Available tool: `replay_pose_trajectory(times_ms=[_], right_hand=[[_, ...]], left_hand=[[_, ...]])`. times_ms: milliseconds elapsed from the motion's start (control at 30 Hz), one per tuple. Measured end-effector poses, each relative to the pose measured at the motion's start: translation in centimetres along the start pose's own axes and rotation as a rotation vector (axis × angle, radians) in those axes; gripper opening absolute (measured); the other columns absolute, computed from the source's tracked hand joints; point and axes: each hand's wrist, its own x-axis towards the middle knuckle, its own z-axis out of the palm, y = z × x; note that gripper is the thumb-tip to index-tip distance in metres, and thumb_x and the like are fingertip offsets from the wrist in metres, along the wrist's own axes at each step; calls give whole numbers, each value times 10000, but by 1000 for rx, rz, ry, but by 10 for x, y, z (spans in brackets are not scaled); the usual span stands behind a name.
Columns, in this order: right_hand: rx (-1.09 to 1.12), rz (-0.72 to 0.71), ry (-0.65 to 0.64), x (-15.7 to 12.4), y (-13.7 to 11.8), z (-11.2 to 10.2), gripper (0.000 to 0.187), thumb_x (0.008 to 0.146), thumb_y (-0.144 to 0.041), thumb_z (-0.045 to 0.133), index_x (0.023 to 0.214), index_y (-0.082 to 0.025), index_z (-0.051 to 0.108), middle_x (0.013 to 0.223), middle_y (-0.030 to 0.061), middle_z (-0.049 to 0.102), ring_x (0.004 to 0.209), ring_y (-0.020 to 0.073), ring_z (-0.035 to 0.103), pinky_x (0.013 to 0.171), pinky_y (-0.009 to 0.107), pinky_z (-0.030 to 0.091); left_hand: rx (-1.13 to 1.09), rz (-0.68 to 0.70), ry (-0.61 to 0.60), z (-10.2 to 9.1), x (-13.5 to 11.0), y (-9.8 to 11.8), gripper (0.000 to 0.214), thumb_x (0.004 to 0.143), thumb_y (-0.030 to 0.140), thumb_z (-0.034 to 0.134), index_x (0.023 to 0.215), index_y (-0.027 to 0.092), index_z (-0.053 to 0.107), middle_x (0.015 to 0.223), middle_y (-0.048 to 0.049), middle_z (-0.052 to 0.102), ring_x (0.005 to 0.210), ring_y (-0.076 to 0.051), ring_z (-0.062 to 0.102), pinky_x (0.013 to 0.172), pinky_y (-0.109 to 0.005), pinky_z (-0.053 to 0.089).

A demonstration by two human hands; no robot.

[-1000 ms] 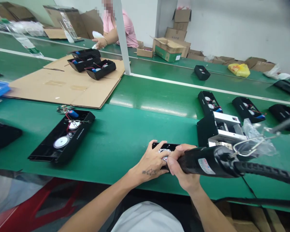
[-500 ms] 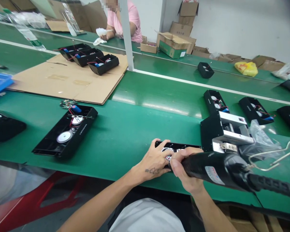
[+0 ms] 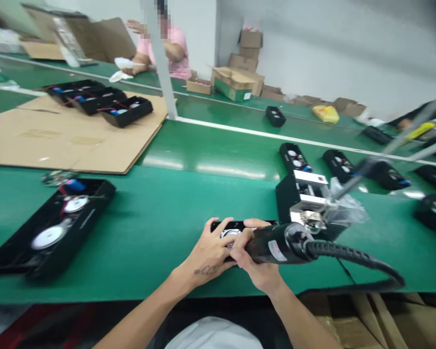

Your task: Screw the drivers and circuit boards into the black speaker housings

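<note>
My right hand [image 3: 256, 264] is wrapped round a black electric screwdriver [image 3: 276, 243], whose thick ribbed cable [image 3: 352, 254] runs off to the right. The tool's tip is hidden behind my fingers, over a black speaker housing [image 3: 236, 226] lying at the near edge of the green belt [image 3: 189, 208]. My left hand [image 3: 212, 252] rests on that housing, fingers curled over a round silver speaker inside it. The housing is mostly covered by both hands.
Another open black speaker housing [image 3: 53, 228] lies at the left. A black and silver box [image 3: 305, 198] with a clear bag stands just behind the tool. More housings [image 3: 294, 157] dot the belt, some on flattened cardboard [image 3: 76, 135]. A person in pink [image 3: 174, 46] sits at the far side.
The view has swung right and blurred. The screwdriver has tilted more upright over the housing, and its cable now loops lower. Both hands stay on the housing.
</note>
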Motion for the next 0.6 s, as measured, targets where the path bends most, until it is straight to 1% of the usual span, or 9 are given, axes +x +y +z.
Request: replay_pose_trajectory(times_ms=[33, 100, 167, 233, 300, 367, 433, 500, 600], right_hand=[[53, -65, 29, 6, -11, -7, 507, 935, -399, 845, 1345, -325, 556, 708, -81, 628, 544, 137, 564, 546, 298, 518], [122, -202, 187, 19, -37, -35, 474, 961, -400, 811, 1349, -327, 548, 661, -103, 605, 478, 112, 513, 498, 257, 469], [45, -287, 481, 33, -59, -76, 391, 923, -301, 836, 1226, -291, 588, 646, -107, 607, 482, 105, 538, 516, 244, 483], [-120, -328, 750, 46, -70, -121, 441, 818, -244, 908, 1142, -251, 608, 675, -96, 648, 512, 116, 598, 568, 264, 532], [-264, -347, 847, 58, -65, -157, 444, 787, -278, 924, 1099, -230, 612, 674, -92, 666, 505, 124, 613, 598, 288, 549], [-375, -337, 833, 68, -51, -179, 411, 804, -323, 909, 1065, -221, 609, 646, -100, 655, 477, 119, 596, 604, 297, 538], [-435, -317, 776, 73, -38, -189, 377, 827, -345, 892, 1031, -221, 601, 613, -112, 630, 451, 108, 565, 591, 293, 513], [-441, -279, 706, 71, -33, -189, 360, 840, -358, 885, 1009, -223, 596, 588, -115, 608, 435, 102, 535, 560, 286, 480], [-400, -118, 551, 57, -39, -182, 346, 870, -353, 875, 1067, -215, 627, 588, -99, 595, 456, 107, 527, 533, 282, 441]], left_hand=[[-16, 9, 4, -3, -2, -3, 156, 973, 414, 799, 1084, 307, 822, 1360, -30, 739, 1518, -417, 462, 1234, -674, 295], [-55, 32, 29, -10, -7, -10, 188, 951, 427, 830, 881, 256, 797, 1319, -23, 757, 1519, -420, 482, 1268, -676, 267], [-76, 39, 83, -18, -13, -14, 172, 982, 392, 800, 903, 241, 779, 1324, -36, 759, 1526, -397, 498, 1297, -661, 256], [-81, 37, 131, -25, -14, -11, 121, 1020, 364, 751, 1024, 245, 771, 1311, -49, 765, 1514, -368, 527, 1312, -644, 262], [-90, 28, 130, -27, -10, -1, 149, 1036, 369, 727, 1120, 247, 744, 1258, -48, 780, 1466, -345, 576, 1311, -629, 285], [-93, -7, 70, -26, 1, 13, 205, 1032, 382, 733, 1185, 249, 706, 1208, -42, 786, 1389, -327, 629, 1286, -616, 332], [-67, -47, -12, -20, 14, 24, 301, 1010, 399, 765, 1250, 247, 667, 1177, -41, 787, 1287, -316, 674, 1238, -606, 386], [-10, -54, -79, -14, 25, 32, 368, 972, 431, 813, 1245, 240, 657, 1126, -40, 793, 1191, -315, 699, 1177, -594, 433], [90, -36, -113, -6, 36, 36, 365, 918, 494, 863, 1101, 232, 685, 1010, -34, 800, 1093, -316, 704, 1063, -545, 488]])
